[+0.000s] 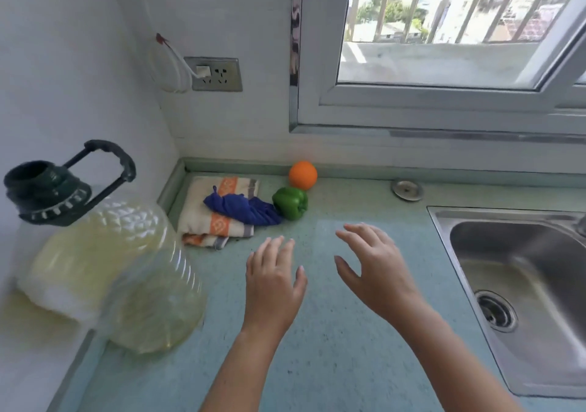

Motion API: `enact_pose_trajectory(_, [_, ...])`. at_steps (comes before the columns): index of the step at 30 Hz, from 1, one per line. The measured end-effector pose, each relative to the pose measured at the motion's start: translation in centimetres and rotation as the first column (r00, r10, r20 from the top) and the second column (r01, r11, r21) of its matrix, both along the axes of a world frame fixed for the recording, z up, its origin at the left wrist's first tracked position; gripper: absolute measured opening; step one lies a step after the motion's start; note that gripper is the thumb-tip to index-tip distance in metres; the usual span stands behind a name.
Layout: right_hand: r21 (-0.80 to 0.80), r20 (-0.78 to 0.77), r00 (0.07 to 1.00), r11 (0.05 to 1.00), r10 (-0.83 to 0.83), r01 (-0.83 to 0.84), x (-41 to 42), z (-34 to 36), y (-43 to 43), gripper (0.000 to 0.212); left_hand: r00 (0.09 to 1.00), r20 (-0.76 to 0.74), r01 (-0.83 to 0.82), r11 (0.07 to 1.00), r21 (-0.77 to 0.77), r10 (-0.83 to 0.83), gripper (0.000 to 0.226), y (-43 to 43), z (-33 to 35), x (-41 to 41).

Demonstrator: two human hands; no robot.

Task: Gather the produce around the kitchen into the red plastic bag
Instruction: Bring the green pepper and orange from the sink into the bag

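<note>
Left hand (274, 280): fingers spread, holding nothing, above counter (333, 342).
Right hand (374, 265): likewise.
Green pepper (290, 203): far, touching orange (302, 174).

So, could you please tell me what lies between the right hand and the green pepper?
Only bare countertop: in the head view, nothing lies between the right hand and the green pepper.

One orange (302, 175), one pepper (290, 203), one jug (111, 269), one sink (507, 213).
</note>
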State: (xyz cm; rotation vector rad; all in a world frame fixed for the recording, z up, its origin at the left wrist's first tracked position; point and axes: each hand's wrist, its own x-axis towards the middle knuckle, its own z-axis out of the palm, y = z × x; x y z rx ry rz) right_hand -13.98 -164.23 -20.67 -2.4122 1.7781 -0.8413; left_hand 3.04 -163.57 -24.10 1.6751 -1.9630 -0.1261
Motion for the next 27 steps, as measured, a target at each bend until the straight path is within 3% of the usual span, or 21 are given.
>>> enact_pose_trajectory(14, [0.094,-0.005,0.999,0.995,0.045,-0.044,2.5,-4.0,-15.4,0.037,0.997,-0.075,0.018,0.998,0.062,-0.013,0.051,-12.4,-3.1,1.4])
enact_pose_trajectory(27, [0.16,0.035,0.999,0.987,-0.024,0.018,2.0,-8.4,-26.8,0.046,0.989,-0.147,0.011,0.99,0.139,0.009,0.056,-19.9,-6.7,-0.7])
